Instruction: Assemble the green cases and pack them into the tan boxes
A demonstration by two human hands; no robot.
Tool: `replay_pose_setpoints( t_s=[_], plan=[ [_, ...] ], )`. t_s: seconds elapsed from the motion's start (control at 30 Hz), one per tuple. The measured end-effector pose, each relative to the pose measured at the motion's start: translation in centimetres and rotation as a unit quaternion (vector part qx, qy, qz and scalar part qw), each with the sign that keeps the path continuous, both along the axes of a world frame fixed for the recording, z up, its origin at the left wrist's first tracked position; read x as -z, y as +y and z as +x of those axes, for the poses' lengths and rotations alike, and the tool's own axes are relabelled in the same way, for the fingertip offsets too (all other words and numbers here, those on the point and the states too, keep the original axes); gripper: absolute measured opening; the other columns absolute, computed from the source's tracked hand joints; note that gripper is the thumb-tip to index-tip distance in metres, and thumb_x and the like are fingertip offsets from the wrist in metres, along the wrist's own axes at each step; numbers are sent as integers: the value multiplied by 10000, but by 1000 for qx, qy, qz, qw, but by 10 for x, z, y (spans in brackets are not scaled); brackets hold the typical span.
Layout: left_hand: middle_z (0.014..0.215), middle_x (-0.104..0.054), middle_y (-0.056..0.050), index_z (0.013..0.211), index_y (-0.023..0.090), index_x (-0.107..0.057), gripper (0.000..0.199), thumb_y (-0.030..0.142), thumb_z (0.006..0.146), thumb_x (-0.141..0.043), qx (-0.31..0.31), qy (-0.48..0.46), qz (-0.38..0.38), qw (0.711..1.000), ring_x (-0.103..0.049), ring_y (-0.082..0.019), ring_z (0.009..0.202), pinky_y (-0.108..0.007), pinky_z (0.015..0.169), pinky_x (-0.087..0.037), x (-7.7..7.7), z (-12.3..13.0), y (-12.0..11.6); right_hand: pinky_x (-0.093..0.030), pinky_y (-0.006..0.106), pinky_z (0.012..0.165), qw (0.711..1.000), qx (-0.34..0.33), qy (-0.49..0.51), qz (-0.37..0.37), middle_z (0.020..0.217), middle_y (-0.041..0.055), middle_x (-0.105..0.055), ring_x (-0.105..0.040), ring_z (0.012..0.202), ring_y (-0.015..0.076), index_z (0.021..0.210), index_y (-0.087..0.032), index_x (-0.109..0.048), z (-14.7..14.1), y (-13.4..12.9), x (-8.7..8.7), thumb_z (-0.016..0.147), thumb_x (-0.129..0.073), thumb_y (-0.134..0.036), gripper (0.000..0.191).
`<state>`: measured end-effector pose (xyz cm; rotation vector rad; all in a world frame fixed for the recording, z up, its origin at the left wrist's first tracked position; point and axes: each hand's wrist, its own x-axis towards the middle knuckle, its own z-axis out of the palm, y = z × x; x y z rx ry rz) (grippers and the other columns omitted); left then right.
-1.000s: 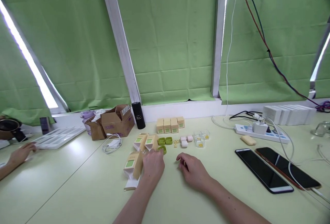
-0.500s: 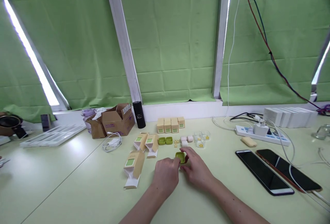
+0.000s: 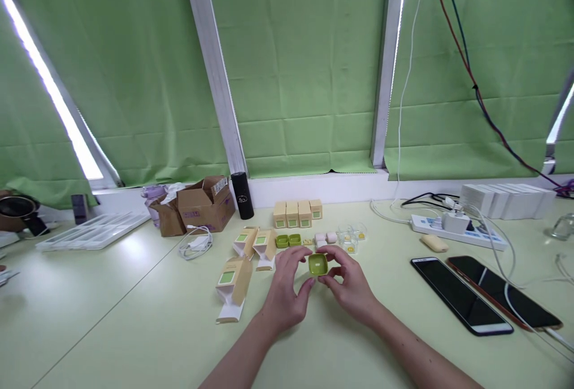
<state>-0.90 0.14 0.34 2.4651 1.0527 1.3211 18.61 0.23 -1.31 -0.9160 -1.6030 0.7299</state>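
A small olive-green square cup (image 3: 318, 265) is tilted so that its hollow inside faces me, with a small pale mark on its floor. My right hand (image 3: 347, 284) pinches it from the right, index finger at the top edge and thumb below. At its left side, my left hand (image 3: 287, 293) curves finger and thumb against the cup's corners. Just beyond my hands lie two more green cups (image 3: 287, 241), tiny yellowish pieces (image 3: 307, 241), pinkish-white blocks (image 3: 326, 238) and clear little containers (image 3: 352, 238) with yellow inside.
To the left lie opened beige cartons (image 3: 235, 278), with upright closed cartons (image 3: 292, 214) behind. A cardboard box (image 3: 206, 207) and black bottle (image 3: 242, 195) stand at the back. Two phones (image 3: 461, 295), a power strip (image 3: 457, 230) and loose cables occupy the right side.
The green cup has been turned to face me more. My left hand has opened from a closed curl into a finger-and-thumb hold at the cup's left side.
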Motion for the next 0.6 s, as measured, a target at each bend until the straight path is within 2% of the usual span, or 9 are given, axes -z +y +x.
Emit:
replay_pose_setpoints(
  t_s=[0.1,0.27,0.6],
  plan=[
    [1311,-616,-151,1327,235,-525,426,157,913,-592,32,-18,23,999,-563,-310,1246,-484,1042,-481,4,0,3,-604,313,740,1000,-15,25,7,1205,72,-657,-613,1058,228,1237,-287,-620,-4,-3,0,816,-631,-147,443],
    [1257,-635,-137,1331,239,-505,474,120,885,-611,65,-48,69,994,-595,-308,1198,-495,1015,-506,3,1,4,-601,300,731,998,-22,59,16,1194,71,-665,-611,1046,222,1217,-282,-630,-6,-8,-3,832,-645,-151,407],
    [1238,-652,-126,1330,248,-500,472,110,897,-625,44,-60,101,992,-610,-285,1163,-469,994,-520,7,2,5,-602,319,738,998,4,46,52,1248,81,-667,-618,1128,255,1244,-295,-615,-2,-13,-6,837,-646,-136,438]
  ],
)
